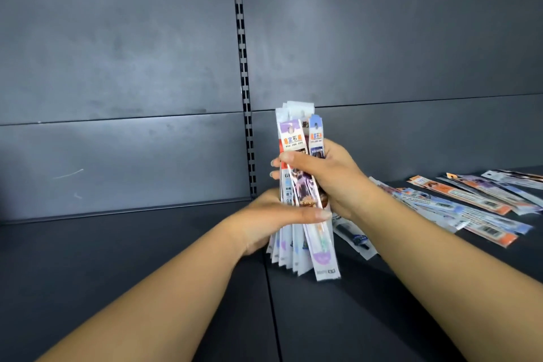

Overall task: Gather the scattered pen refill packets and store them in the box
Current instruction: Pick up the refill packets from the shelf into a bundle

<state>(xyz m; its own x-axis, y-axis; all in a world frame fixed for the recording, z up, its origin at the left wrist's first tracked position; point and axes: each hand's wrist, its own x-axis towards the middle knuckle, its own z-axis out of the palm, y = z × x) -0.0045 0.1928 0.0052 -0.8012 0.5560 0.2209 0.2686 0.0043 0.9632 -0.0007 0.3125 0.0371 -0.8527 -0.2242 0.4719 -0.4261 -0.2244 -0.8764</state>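
An upright bundle of several long pen refill packets, white with purple, blue and red printing, stands above the dark shelf at the centre. My right hand grips the bundle round its middle, thumb across the front and fingertips showing on the left side. My left hand holds the bundle lower down, its thumb laid across the front; the other fingers are hidden behind the packets. The lower ends fan out below my hands. More packets, orange, blue and white, lie scattered flat on the shelf to the right. No box is in view.
The dark grey shelf surface spreads to the left and front. A grey back panel rises behind it, with a slotted upright strip at the middle. A seam in the shelf runs below the bundle.
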